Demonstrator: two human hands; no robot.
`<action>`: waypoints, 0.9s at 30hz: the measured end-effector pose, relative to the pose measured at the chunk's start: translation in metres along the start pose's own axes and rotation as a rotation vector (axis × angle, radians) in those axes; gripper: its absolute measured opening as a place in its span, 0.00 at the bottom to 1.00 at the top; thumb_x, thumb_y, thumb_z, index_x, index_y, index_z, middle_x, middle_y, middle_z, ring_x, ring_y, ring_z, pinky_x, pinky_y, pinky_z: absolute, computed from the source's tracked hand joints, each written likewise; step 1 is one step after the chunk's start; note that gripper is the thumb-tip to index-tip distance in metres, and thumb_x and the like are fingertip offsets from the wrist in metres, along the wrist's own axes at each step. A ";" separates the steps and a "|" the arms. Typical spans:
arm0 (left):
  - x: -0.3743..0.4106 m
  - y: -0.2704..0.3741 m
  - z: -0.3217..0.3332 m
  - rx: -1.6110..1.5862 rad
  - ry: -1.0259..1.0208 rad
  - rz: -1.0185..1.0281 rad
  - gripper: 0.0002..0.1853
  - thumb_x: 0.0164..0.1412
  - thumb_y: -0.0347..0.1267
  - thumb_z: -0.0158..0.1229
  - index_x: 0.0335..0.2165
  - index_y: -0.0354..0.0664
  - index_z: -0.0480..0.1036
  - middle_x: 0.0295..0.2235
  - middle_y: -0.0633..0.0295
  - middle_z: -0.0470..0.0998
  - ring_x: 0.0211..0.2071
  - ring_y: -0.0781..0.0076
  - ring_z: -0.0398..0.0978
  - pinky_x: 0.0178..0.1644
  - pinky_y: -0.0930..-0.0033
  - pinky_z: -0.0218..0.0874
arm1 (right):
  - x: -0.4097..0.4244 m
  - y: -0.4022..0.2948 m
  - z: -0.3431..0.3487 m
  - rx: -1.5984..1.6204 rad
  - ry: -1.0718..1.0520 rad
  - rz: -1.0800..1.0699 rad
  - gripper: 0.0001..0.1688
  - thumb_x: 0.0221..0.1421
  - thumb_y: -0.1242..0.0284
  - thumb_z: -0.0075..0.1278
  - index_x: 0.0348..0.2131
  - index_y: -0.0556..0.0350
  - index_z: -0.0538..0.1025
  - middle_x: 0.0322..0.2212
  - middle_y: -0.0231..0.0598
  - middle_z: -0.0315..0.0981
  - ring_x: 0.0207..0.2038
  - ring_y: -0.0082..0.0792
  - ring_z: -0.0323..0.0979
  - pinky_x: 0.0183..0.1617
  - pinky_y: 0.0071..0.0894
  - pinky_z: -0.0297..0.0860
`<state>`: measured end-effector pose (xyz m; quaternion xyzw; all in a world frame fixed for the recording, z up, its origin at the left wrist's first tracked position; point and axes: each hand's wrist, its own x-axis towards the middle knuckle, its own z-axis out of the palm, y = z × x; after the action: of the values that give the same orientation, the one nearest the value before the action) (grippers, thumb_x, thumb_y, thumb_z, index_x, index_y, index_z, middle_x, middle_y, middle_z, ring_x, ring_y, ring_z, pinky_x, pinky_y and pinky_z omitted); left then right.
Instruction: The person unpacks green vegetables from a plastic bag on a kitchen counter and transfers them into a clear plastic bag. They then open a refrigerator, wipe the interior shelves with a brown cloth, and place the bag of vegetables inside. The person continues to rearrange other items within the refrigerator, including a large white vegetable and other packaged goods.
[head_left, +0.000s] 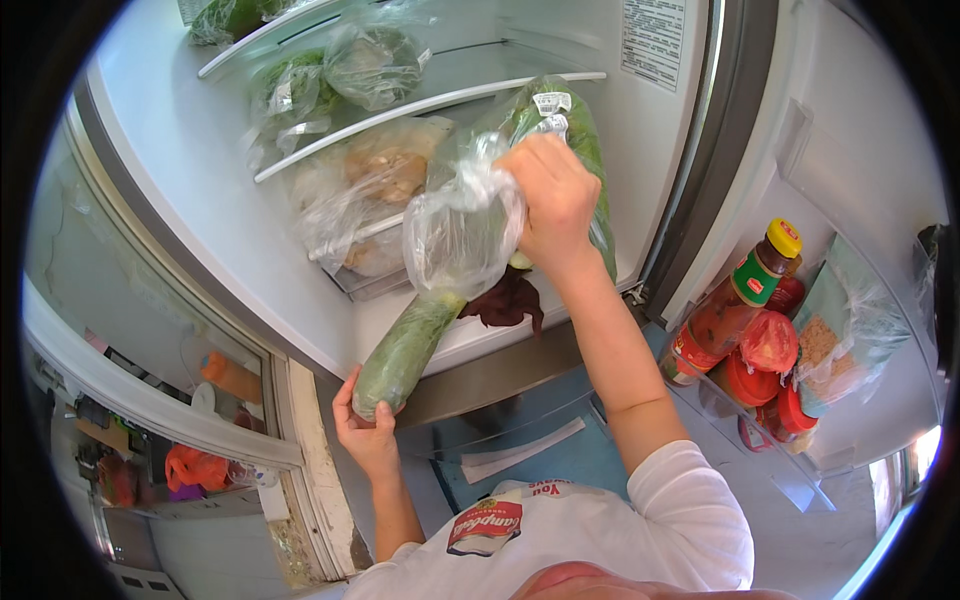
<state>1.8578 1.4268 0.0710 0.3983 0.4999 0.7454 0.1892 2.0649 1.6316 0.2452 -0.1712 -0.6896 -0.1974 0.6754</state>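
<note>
My left hand (375, 431) holds the lower end of a long green vegetable (409, 352), which looks like a cucumber or zucchini in thin clear plastic. My right hand (555, 199) grips the gathered top of the clear plastic bag (461, 232), whose loose part hangs above the vegetable. The vegetable slants at the front of the open refrigerator. Behind my right hand a bag of green vegetables (585, 142) with labels leans at the right side. Dark red leaves (510, 300) lie below it, partly hidden by the bag.
Glass shelves (442, 101) hold bagged greens (296, 90) and bagged brownish food (386, 169). In the open door's bin (739, 420) at right stand a sauce bottle (731, 300), red-lidded jars (754, 382) and a bag of brown food (829, 352). A window frame (172, 390) is at left.
</note>
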 end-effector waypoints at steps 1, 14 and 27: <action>0.001 -0.006 -0.002 -0.020 0.023 0.003 0.27 0.53 0.28 0.60 0.51 0.32 0.62 0.53 0.51 0.66 0.49 0.62 0.69 0.42 0.64 0.74 | 0.004 0.003 0.001 -0.028 -0.012 0.014 0.07 0.36 0.75 0.55 0.21 0.56 0.72 0.19 0.37 0.65 0.22 0.43 0.65 0.23 0.36 0.62; 0.026 0.005 0.020 1.087 -0.035 0.598 0.36 0.41 0.37 0.71 0.50 0.40 0.68 0.49 0.53 0.68 0.50 0.52 0.64 0.54 0.55 0.53 | 0.010 0.023 0.010 -0.181 0.048 0.260 0.07 0.36 0.81 0.46 0.23 0.53 0.69 0.22 0.34 0.66 0.29 0.40 0.68 0.26 0.40 0.62; 0.059 0.000 0.048 1.317 -0.222 0.640 0.42 0.41 0.32 0.69 0.56 0.38 0.61 0.55 0.50 0.64 0.55 0.52 0.60 0.57 0.51 0.46 | 0.001 0.022 0.013 -0.170 0.077 0.205 0.11 0.30 0.80 0.48 0.23 0.51 0.72 0.22 0.31 0.67 0.29 0.38 0.69 0.24 0.37 0.63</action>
<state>1.8591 1.4953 0.1034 0.6286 0.6810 0.2651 -0.2661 2.0646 1.6569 0.2468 -0.2896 -0.6228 -0.1913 0.7011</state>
